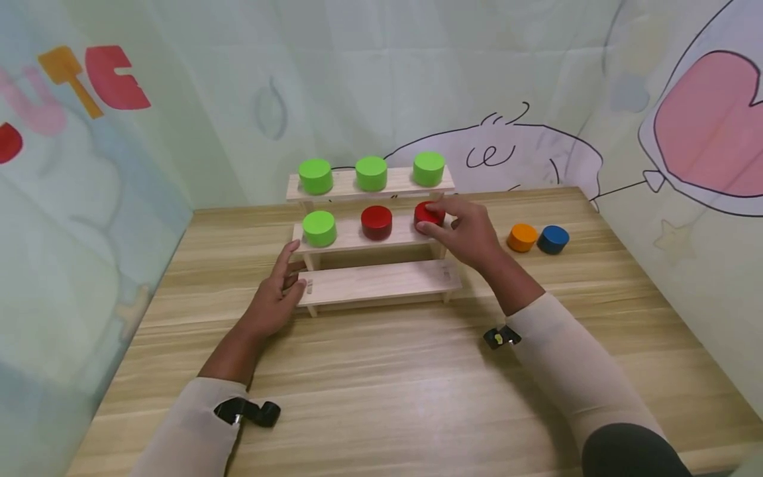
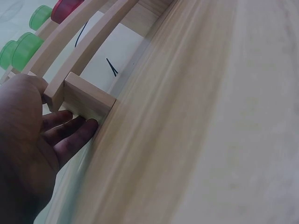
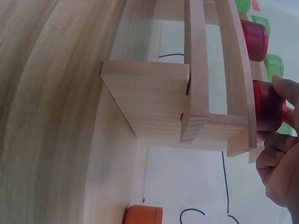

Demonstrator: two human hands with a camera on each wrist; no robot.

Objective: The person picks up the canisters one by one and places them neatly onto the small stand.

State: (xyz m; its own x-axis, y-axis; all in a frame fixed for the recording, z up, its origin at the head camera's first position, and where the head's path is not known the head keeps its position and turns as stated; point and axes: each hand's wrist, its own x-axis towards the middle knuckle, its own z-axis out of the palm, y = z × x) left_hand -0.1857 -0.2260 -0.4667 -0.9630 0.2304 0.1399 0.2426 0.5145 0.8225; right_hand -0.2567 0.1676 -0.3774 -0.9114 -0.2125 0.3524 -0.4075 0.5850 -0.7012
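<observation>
A three-step wooden rack (image 1: 381, 281) stands on the table. My right hand (image 1: 467, 228) pinches a red round block (image 1: 428, 217) between thumb and fingers at the right of the middle step; in the right wrist view this red block (image 3: 268, 107) sits on the board. Another red block (image 1: 377, 223) is at that step's middle, with a green block (image 1: 319, 229) at its left. Three more green blocks (image 1: 371, 174) line the top step. My left hand (image 1: 275, 298) touches the rack's left end, its fingers lying beside the side support (image 2: 88, 95).
Right of the rack, an orange block (image 1: 522, 238) and a blue block (image 1: 553, 240) stand side by side on the wood-grain table (image 1: 387, 391). A printed cloth backdrop (image 1: 334, 79) hangs behind the table and along its sides.
</observation>
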